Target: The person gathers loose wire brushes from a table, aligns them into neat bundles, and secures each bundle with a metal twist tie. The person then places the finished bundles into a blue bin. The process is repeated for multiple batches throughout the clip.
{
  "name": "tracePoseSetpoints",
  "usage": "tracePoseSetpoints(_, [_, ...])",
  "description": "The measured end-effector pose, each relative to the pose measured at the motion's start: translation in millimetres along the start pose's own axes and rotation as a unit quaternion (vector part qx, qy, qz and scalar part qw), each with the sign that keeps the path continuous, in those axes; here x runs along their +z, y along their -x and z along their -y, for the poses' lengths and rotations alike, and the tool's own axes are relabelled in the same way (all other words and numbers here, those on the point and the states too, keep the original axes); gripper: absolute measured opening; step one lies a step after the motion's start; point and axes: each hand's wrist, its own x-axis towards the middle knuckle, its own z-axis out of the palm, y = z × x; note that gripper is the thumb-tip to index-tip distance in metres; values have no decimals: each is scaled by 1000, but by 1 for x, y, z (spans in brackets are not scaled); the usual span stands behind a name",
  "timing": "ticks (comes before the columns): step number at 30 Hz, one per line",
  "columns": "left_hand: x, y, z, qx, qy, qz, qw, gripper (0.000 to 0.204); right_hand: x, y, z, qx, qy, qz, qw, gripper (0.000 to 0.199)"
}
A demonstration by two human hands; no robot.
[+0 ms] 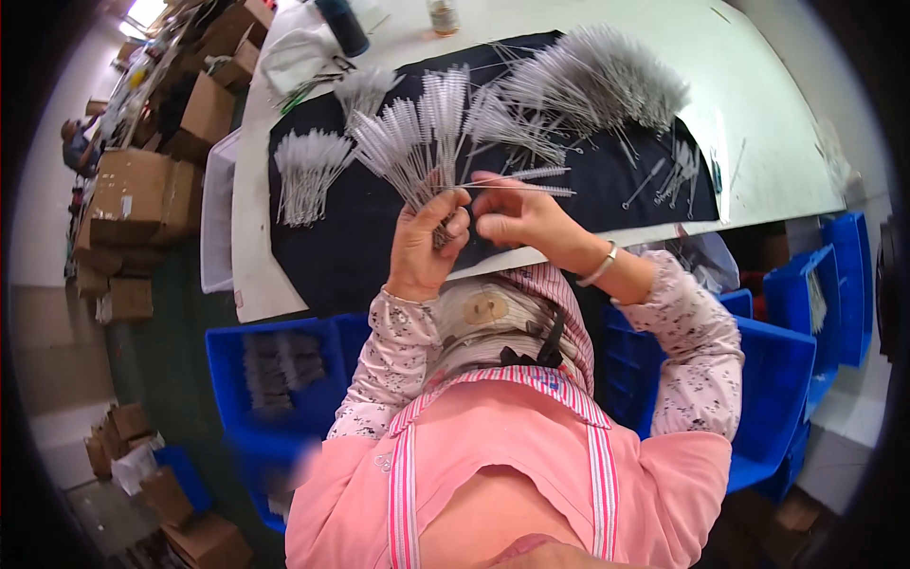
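left hand (424, 245) fingers clamped fanned brush bundle (417, 133), stems hidden in fist | right hand (512, 214) pinched 1 brush (531, 174) | over black mat (379, 218) on worktop (758, 114) | crate (275, 370) contents blurred

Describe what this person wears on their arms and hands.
Both arms are covered by long pale pink sleeves with a small dark speckled floral print, gathered at the cuffs. The right hand is bare, with a silvery bangle at the wrist. The left hand is bare, without gloves.
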Motion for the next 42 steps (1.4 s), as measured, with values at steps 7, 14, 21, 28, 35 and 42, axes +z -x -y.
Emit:
tracePoseSetpoints(7, [-9, 21, 8, 83, -133, -116, 981, 29, 33, -73, -20, 12, -273, -205, 940, 39])
tracePoseSetpoints(14, [-29, 29, 4, 65, -66, -110, 990, 26, 5, -103, -25, -14, -335, -343, 878, 52])
tracePoseSetpoints(21, [-37, 23, 7, 152, -197, -173, 953, 29, 23, -73, -21, 110, -208, -110, 966, 54])
tracePoseSetpoints(28, [-26, 28, 10, 68, -110, -206, 970, 32, 68, -75, -37, -61, -20, -203, 977, 52])
tracePoseSetpoints(35, [-26, 33, 1, 70, -137, -148, 977, 33, 69, -81, -33, -114, -86, -191, 971, 29])
tracePoseSetpoints(42, [-1, 29, 5, 141, -152, -181, 961, 35, 83, -89, -12, -147, -162, -249, 944, 58])
